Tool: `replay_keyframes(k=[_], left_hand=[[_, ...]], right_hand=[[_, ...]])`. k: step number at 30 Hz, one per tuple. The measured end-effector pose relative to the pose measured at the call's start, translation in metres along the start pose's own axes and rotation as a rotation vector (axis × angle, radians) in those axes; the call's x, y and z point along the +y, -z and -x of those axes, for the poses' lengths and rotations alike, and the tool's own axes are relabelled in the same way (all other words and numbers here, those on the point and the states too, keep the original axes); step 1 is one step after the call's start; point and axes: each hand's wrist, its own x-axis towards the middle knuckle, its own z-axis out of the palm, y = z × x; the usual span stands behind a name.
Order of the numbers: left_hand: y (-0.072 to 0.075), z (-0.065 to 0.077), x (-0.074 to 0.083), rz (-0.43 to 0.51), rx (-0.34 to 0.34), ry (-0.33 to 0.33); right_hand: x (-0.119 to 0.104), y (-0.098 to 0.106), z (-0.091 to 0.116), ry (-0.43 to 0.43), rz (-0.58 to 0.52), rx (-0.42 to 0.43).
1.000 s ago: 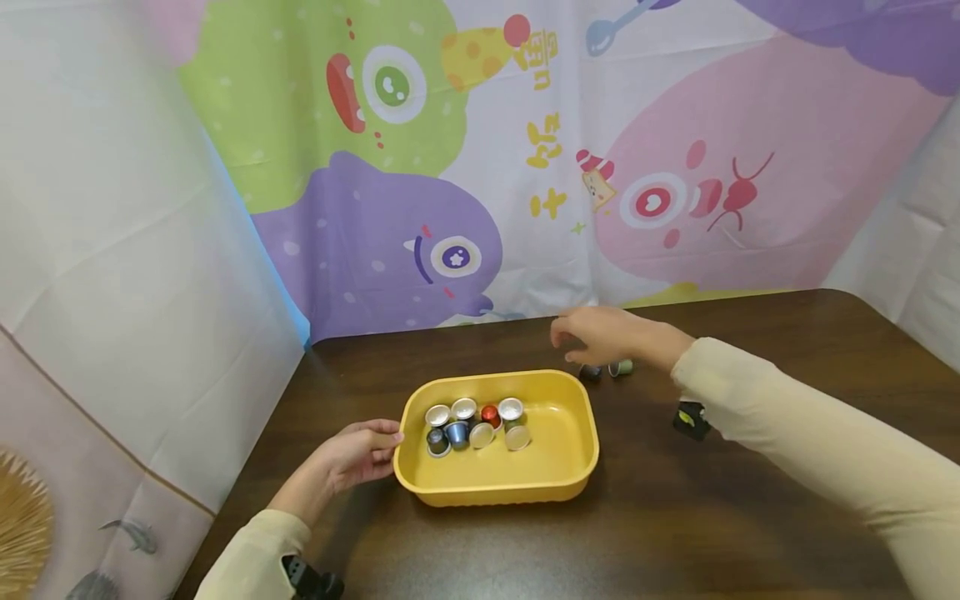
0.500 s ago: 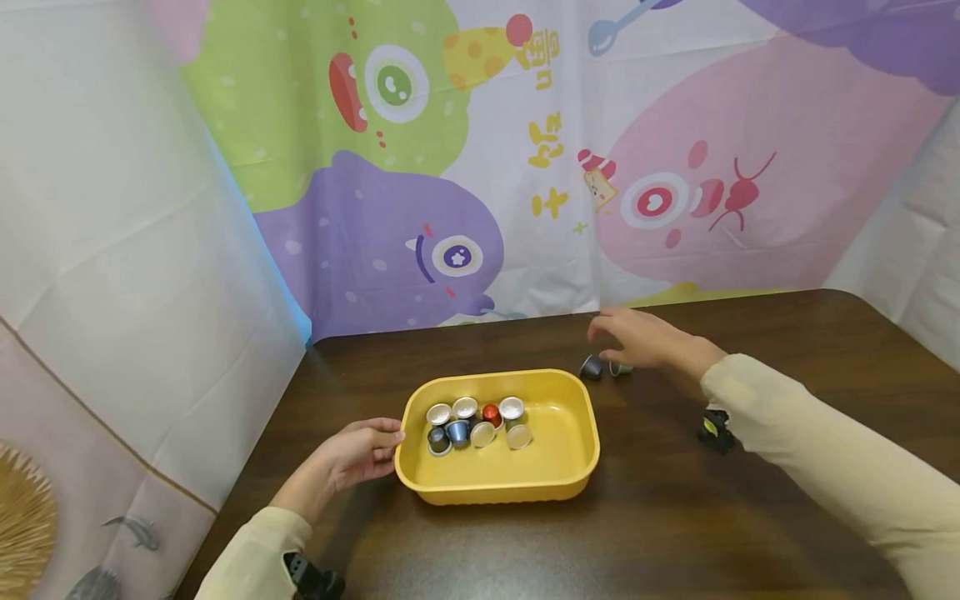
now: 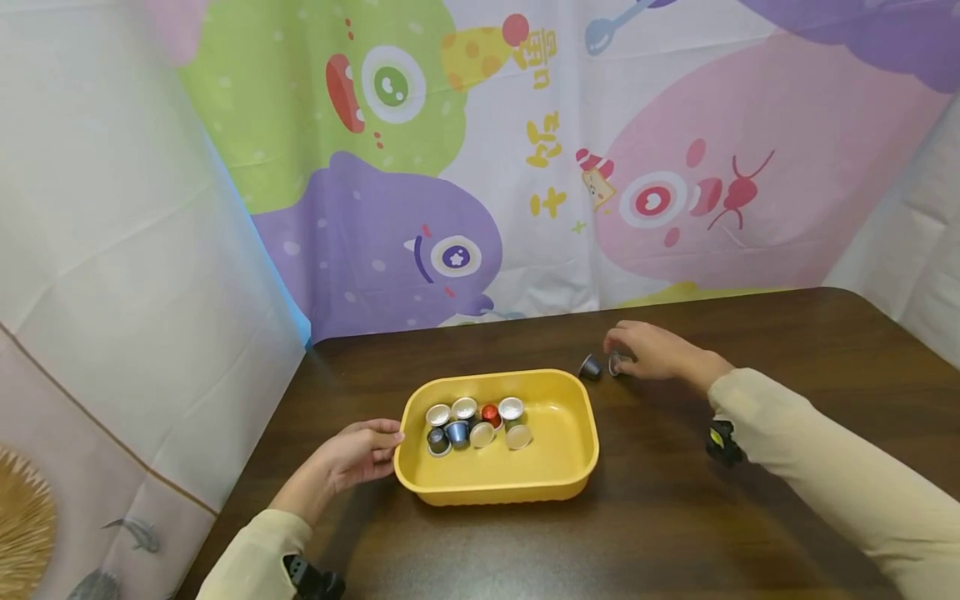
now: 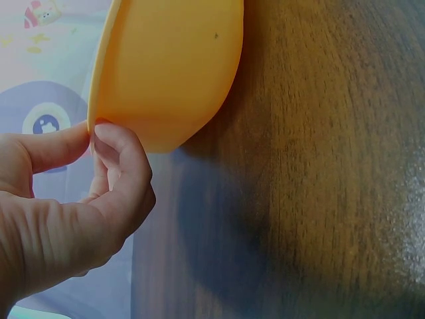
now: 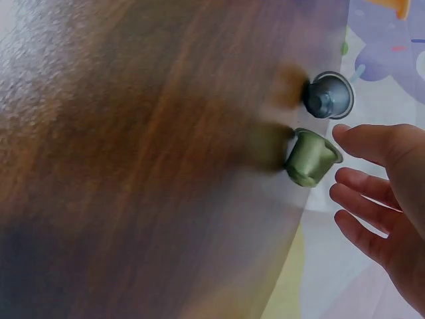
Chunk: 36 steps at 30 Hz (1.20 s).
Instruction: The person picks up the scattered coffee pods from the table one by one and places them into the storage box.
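Note:
A yellow rectangular tub (image 3: 495, 493) sits on the table with several coffee capsules inside, among them a red capsule (image 3: 491, 414) and a blue capsule (image 3: 457, 433). At its left end, my left hand (image 3: 363, 454) pinches the rim between thumb and curled fingers; the left wrist view shows the thumb outside the tub wall (image 4: 166, 60). Beyond the tub's back right corner, my right hand (image 3: 652, 348) hovers at a green capsule (image 5: 309, 158), thumb and fingers spread near its rim. Contact is unclear. Just left of it lies a dark grey-blue capsule (image 3: 591, 367).
The dark wooden table (image 3: 750, 517) extends right and towards the front. A printed cartoon cloth (image 3: 540, 275) hangs along the back edge, and a pale cloth (image 3: 150, 208) stands on the left.
My right hand has moved right and then down from above the dark capsule to the green one. The left hand keeps its hold on the tub rim.

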Motion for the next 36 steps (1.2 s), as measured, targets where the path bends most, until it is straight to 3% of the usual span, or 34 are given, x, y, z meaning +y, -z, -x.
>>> replay_keyframes(k=[22,36], left_hand=[[-0.001,0.0,-0.001,-0.01,0.007,-0.001],[-0.001,0.001,0.0,-0.003,0.017,0.002]], right_hand=[[0.006,-0.019,0.002,-0.01,-0.003,-0.034],[0.001,-0.018,0.008,0.055,-0.023,0.082]])
